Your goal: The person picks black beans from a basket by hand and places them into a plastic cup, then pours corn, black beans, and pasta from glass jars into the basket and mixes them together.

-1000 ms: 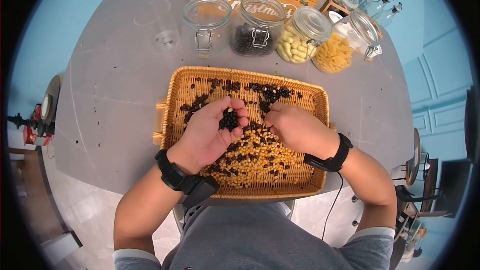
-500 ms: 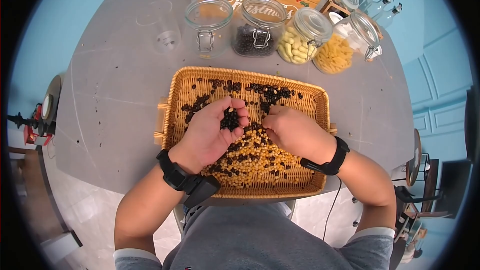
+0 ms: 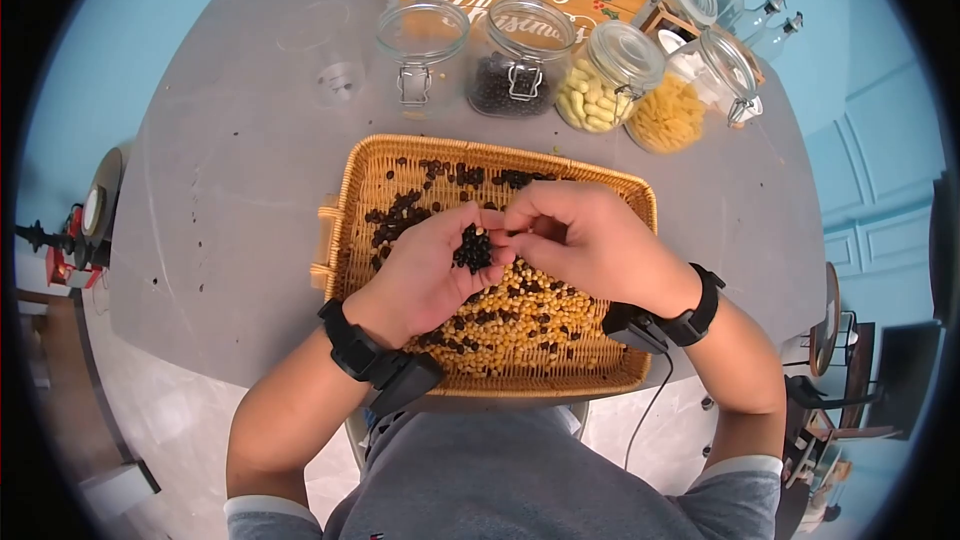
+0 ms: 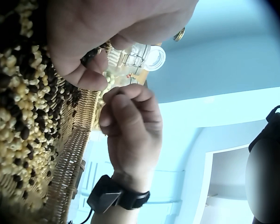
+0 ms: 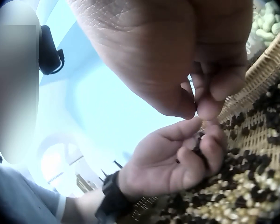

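Left hand (image 3: 425, 270) cupped palm-up, fingers curled, right hand (image 3: 585, 240) beside it, fingertips pinched at left fingertips

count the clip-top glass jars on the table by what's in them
empty jar: 1
black bean jar: 1
pale bean jar: 1
pasta jar: 1
total: 4

A grey table (image 3: 230, 190) carries a wicker basket (image 3: 352, 175) and glass jars (image 3: 420, 40).

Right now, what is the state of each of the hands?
Left hand: cupped, holding a heap of black beans.
Right hand: fingertips pinched together over that heap; what they pinch cannot be told.
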A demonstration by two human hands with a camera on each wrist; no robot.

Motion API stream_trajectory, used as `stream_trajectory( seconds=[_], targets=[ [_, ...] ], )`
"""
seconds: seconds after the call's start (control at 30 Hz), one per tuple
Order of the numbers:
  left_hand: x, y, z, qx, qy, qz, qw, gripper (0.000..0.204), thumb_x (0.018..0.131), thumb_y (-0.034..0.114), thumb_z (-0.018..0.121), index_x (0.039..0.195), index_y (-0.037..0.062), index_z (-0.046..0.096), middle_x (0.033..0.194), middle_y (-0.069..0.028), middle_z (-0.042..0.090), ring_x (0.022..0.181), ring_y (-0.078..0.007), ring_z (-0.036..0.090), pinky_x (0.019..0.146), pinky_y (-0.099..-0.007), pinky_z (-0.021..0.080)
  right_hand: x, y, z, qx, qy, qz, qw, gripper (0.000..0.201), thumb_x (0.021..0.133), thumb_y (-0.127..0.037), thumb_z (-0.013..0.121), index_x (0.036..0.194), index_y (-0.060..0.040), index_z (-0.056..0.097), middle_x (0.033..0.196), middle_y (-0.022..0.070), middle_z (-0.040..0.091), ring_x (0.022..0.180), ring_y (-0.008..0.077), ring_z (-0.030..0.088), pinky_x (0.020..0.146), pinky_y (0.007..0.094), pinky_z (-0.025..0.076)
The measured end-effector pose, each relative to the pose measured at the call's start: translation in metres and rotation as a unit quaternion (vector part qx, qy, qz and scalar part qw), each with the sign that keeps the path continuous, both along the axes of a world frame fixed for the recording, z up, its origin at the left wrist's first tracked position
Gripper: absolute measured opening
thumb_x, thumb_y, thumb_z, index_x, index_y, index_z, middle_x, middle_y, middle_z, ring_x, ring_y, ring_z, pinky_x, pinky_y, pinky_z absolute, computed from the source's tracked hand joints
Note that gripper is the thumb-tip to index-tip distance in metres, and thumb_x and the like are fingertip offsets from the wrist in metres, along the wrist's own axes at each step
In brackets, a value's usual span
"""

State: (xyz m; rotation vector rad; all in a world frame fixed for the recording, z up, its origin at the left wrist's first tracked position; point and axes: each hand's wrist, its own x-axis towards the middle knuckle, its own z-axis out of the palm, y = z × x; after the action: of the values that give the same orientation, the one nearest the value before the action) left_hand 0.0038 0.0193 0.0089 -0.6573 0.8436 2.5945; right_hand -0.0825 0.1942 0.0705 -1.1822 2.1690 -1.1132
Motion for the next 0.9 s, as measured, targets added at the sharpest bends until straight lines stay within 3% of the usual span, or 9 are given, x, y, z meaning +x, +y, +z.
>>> stream_trajectory(
  seconds=[0.07,0.1,0.17,0.27,0.33,0.4,0.5,0.8,0.9],
  targets=[
    [-0.001,0.000,-0.001,0.020,0.003,0.006,1.000,0.022,0.102,0.023,0.048,0.105,0.0061,0.062,0.096,-0.0047,0.063,0.086,-0.0164,0.061,0.073,-0.0275,0.052,-0.002,-0.003,-0.001,-0.051,-0.140,-0.031,0.988,0.010,0.086,0.000,0.065,0.095,-0.0011,0.064,0.080,0.0066,0.063,0.071,0.0134,0.059,0.066,0.0279,0.048],
    [-0.001,-0.003,-0.004,0.013,0.012,0.001,1.000,0.022,0.102,0.022,0.048,0.105,0.0058,0.062,0.096,-0.0047,0.062,0.085,-0.0162,0.061,0.072,-0.0272,0.052,-0.006,-0.001,-0.002,-0.048,-0.140,-0.029,0.988,0.010,0.086,0.000,0.065,0.095,-0.0011,0.064,0.080,0.0066,0.063,0.071,0.0134,0.059,0.066,0.0279,0.048],
    [0.000,-0.008,-0.009,0.006,0.022,-0.003,1.000,0.022,0.102,0.022,0.048,0.105,0.0054,0.062,0.095,-0.0048,0.062,0.085,-0.0161,0.061,0.071,-0.0268,0.052,-0.019,0.010,-0.003,0.075,0.060,-0.085,0.992,0.009,0.082,-0.001,0.066,0.090,0.0008,0.064,0.083,0.0187,0.065,0.077,0.0349,0.065,0.070,0.0392,0.051],
    [-0.001,-0.008,-0.009,0.012,0.028,0.002,1.000,0.021,0.101,0.021,0.048,0.105,0.0050,0.062,0.095,-0.0048,0.062,0.084,-0.0156,0.061,0.069,-0.0257,0.052,-0.028,0.024,-0.027,0.081,0.179,-0.041,0.980,0.009,0.080,0.000,0.065,0.089,0.0014,0.065,0.082,0.0200,0.064,0.079,0.0370,0.064,0.072,0.0425,0.051],
    [-0.001,-0.005,-0.001,-0.011,-0.006,0.015,1.000,0.019,0.100,0.019,0.049,0.100,0.0060,0.062,0.091,-0.0040,0.062,0.083,-0.0157,0.059,0.070,-0.0274,0.048,-0.028,0.027,-0.032,0.097,0.179,-0.037,0.978,0.011,0.078,0.001,0.065,0.089,0.0006,0.066,0.083,0.0188,0.064,0.081,0.0375,0.064,0.073,0.0440,0.050],
    [0.000,-0.005,-0.007,-0.010,0.006,0.010,1.000,0.020,0.101,0.020,0.048,0.102,0.0056,0.062,0.092,-0.0043,0.061,0.084,-0.0153,0.060,0.069,-0.0262,0.049,-0.027,0.025,-0.038,0.083,0.172,-0.021,0.981,0.013,0.078,0.002,0.068,0.091,0.0010,0.066,0.085,0.0168,0.065,0.081,0.0372,0.062,0.073,0.0395,0.051],
    [0.000,-0.006,-0.008,-0.011,0.017,0.007,1.000,0.021,0.102,0.021,0.048,0.105,0.0052,0.061,0.094,-0.0045,0.061,0.084,-0.0150,0.060,0.068,-0.0250,0.051,-0.030,0.020,-0.050,0.066,0.204,0.030,0.976,0.016,0.076,0.003,0.068,0.091,0.0012,0.067,0.085,0.0162,0.063,0.082,0.0368,0.062,0.073,0.0412,0.051],
    [0.000,-0.004,-0.002,-0.020,0.005,0.018,1.000,0.021,0.101,0.021,0.047,0.101,0.0064,0.062,0.091,-0.0036,0.061,0.083,-0.0157,0.059,0.069,-0.0276,0.048,-0.030,0.030,-0.045,0.187,0.192,0.040,0.963,0.014,0.076,0.001,0.067,0.091,-0.0006,0.067,0.085,0.0152,0.062,0.084,0.0362,0.062,0.074,0.0428,0.051],
    [0.001,-0.004,-0.004,-0.017,0.005,0.020,1.000,0.021,0.101,0.021,0.047,0.101,0.0067,0.062,0.092,-0.0037,0.061,0.083,-0.0157,0.059,0.069,-0.0276,0.048,-0.028,0.024,-0.038,0.142,0.191,0.027,0.971,0.014,0.077,0.001,0.067,0.091,-0.0010,0.067,0.085,0.0152,0.062,0.084,0.0363,0.062,0.073,0.0430,0.051]
  ],
)
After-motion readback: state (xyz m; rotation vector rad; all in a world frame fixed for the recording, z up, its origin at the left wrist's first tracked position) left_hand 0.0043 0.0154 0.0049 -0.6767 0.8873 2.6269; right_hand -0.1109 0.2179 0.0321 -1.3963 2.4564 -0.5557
